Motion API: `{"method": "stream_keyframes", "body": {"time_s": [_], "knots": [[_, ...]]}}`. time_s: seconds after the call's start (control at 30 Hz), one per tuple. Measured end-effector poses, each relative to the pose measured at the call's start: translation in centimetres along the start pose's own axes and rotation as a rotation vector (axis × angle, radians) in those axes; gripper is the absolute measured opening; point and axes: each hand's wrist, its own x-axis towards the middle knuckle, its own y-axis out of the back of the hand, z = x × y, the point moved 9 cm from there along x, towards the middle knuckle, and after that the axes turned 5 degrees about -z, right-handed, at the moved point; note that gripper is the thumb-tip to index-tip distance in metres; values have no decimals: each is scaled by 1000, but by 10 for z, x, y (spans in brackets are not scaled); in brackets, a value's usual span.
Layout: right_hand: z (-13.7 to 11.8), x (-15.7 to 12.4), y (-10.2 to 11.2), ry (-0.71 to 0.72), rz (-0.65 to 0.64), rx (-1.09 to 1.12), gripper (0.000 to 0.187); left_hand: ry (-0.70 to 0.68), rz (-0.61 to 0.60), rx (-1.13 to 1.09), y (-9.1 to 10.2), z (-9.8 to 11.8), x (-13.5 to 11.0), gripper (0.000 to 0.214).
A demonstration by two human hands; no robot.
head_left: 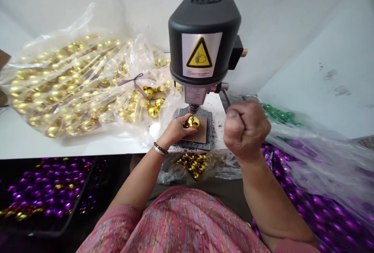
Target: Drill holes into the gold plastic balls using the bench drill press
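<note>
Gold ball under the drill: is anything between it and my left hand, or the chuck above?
Nothing visible is in the way: the left hand grips the gold ball directly, and the drill chuck is just above, with only the thin bit between. Whether that touches the ball, I can't tell.

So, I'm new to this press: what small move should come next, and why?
Probably shift the left hand slightly lower on the gold ball: its grip is close to the drill chuck above, and the warning label pictures a hand.

Gold ball [194, 122], shiny, below drill chuck [193, 108]
</note>
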Motion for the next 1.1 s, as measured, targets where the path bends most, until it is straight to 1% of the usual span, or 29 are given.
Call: {"method": "stream_keyframes", "body": {"time_s": [0.07, 0.2, 0.37, 0.57, 0.67, 0.77, 0.83, 0.87, 0.9, 0.97, 1.0, 1.07, 1.1], "knots": [[0, -11, -5, 41, 0, -45, 9, -1, 1, -11, 0, 0, -1, 69], [3, -21, -10, 52, 40, -54, 8, -28, 11, -22, 0, 1, -1, 68], [0, -31, -14, 103, 110, -9, 18, -54, -18, -47, -3, 3, -1, 61], [6, -45, -22, 85, 139, 77, 27, -79, 3, -6, -2, 6, -3, 50], [10, -55, -29, 88, 127, 89, 26, -84, 14, 2, -2, 4, -3, 48], [11, -56, -27, 94, 138, 99, 22, -98, 9, -10, -4, 2, -2, 47], [8, -43, -20, 73, 146, 102, 15, -96, 7, -16, -5, 0, -1, 48], [8, -31, -15, 43, 147, 99, 12, -93, 11, -22, -5, -1, -1, 50], [8, -17, -11, 10, 145, 94, 13, -89, 19, -29, -5, -2, -1, 52], [16, 15, -3, -151, 136, 70, 28, -78, 38, -40, -4, -4, -3, 57], [19, 31, -2, -203, 119, 79, 33, -76, 42, -42, -4, -5, -5, 58], [30, 56, -4, -311, 67, 124, 37, -85, 35, -42, -5, -5, -9, 59], [33, 65, -7, -339, 45, 140, 37, -95, 27, -41, -5, -5, -11, 60]]}}
